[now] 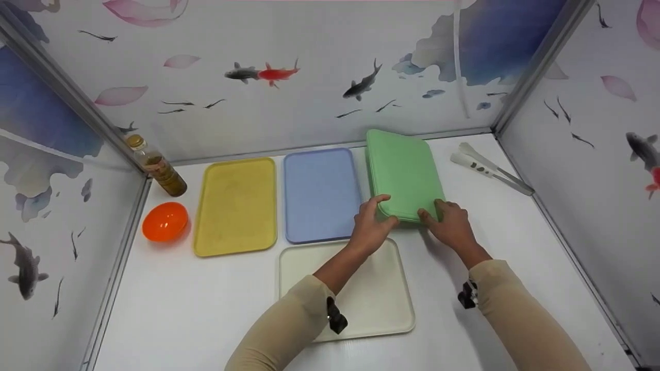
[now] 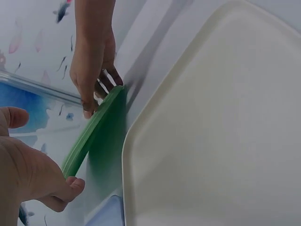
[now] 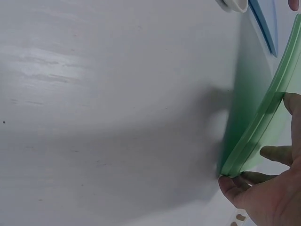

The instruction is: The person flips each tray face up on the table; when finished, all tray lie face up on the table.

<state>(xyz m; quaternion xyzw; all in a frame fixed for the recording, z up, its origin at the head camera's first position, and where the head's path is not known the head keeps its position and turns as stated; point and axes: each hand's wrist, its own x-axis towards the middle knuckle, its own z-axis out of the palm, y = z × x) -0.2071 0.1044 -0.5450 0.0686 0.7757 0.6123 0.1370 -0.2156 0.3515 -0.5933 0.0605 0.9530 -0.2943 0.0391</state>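
Observation:
A green tray [image 1: 405,170] with a layered-looking edge is at the back right, tilted, its near edge raised above the white table. My left hand [image 1: 372,222] grips its near left corner, fingers along the side and thumb at the front edge. At the near right corner, my right hand [image 1: 449,225] pinches the rim. The right wrist view shows fingers around the tray's edge [image 3: 263,122] and shadow beneath it. Under my left forearm lies a cream tray [image 1: 366,304], partly covered. A blue tray [image 1: 320,196] lies flat just left of the green one.
Left of the blue tray lies a yellow tray [image 1: 237,206]. An orange bowl [image 1: 165,221] and a bottle of brownish liquid [image 1: 165,174] stand at the far left. White-handled tongs [image 1: 490,169] lie at the back right. Printed panels [image 1: 309,118] wall in the table's back and sides.

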